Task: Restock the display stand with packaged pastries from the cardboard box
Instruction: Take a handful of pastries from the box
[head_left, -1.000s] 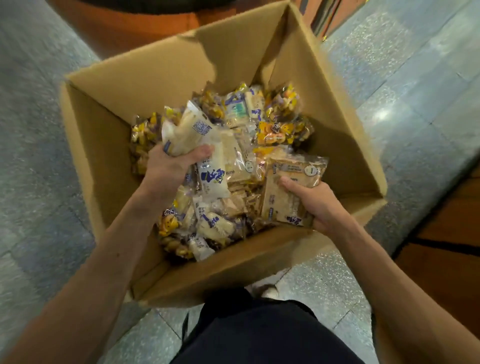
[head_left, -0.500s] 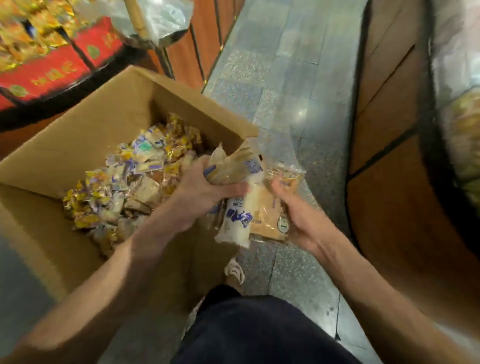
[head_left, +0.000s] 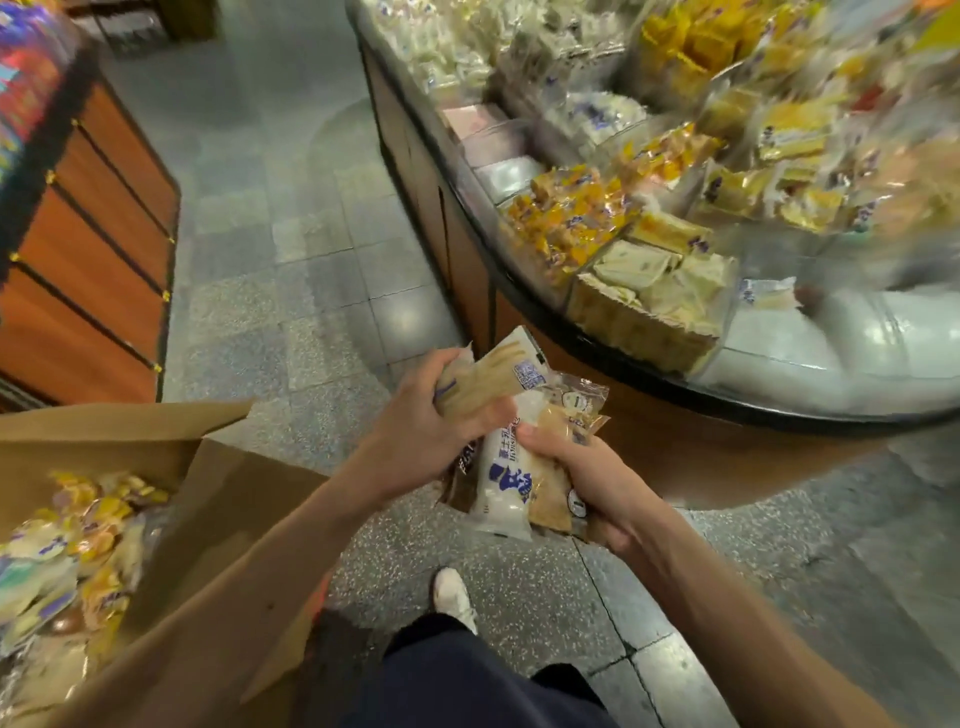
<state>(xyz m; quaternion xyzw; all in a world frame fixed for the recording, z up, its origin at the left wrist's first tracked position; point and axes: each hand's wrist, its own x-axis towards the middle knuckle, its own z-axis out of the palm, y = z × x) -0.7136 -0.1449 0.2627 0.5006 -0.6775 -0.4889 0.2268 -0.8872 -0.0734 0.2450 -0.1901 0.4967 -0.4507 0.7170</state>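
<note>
A shop aisle with a grey speckled tile floor (head_left: 291, 291). At the centre, a person's two hands meet above the floor, both holding packaged pastries. The left hand (head_left: 431, 415) grips a long tan pack (head_left: 493, 379) that points up and to the right. A white pack (head_left: 504, 483) with blue print hangs down between the two hands. The right hand (head_left: 587, 478) is curled round clear packs (head_left: 566, 415) of tan pastry, just beside the white pack. All these packs are held near the front of the stand (head_left: 623, 374), below its dark curved rim. The stand fills the upper right. Its clear-walled compartments hold yellow, cream and white packs, and much of it is blurred. At the lower left the open cardboard box (head_left: 234, 483) stands on the floor with more packs inside, and the left forearm crosses over its near corner. Below the hands are one white shoe (head_left: 454, 597) and dark trousers (head_left: 467, 675). At the far left stands a wooden unit (head_left: 88, 260) with orange panels.
</note>
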